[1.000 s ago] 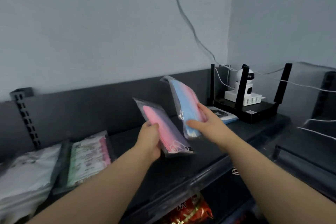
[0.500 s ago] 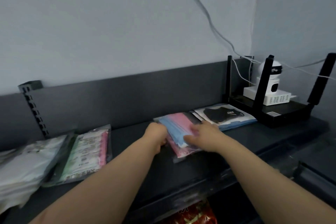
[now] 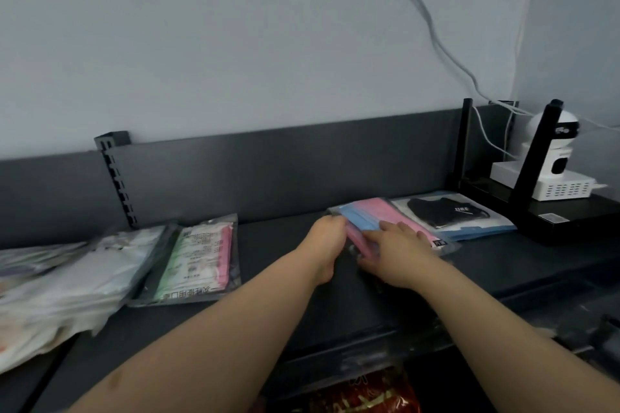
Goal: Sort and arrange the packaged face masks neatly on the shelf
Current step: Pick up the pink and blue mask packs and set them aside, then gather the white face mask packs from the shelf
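Dark grey shelf (image 3: 285, 282) with a low back panel, set against a pale wall (image 3: 235, 43); head view, looking down along two bare forearms. Right of the shelf's middle, lying flat: pink and blue mask stack (image 3: 389, 213), clear packets one on another, blue at the upper left, pink showing to the right and beneath. Left hand (image 3: 327, 238) at the stack's left edge, fingers curled on it, back of the hand toward the camera. Right hand (image 3: 399, 251) resting on top, fingers straight and spread over the pink packet, thumb by the near edge. Hands close together, only the stack between them. Just beside the stack on the right, black mask packet (image 3: 449, 214) with a blue lower edge. Farther right, black router (image 3: 553, 221) with upright antennas, carrying a white box (image 3: 550, 186) and a white camera (image 3: 558, 147); grey cable (image 3: 432, 33) running up the wall. Well apart on the left, green and pink packet (image 3: 198, 261) lying flat, and beside it a loose heap of white packets (image 3: 67, 285). Behind those, slotted upright (image 3: 117, 178). Below the shelf's front lip, red wrapping (image 3: 365, 392), blurred.
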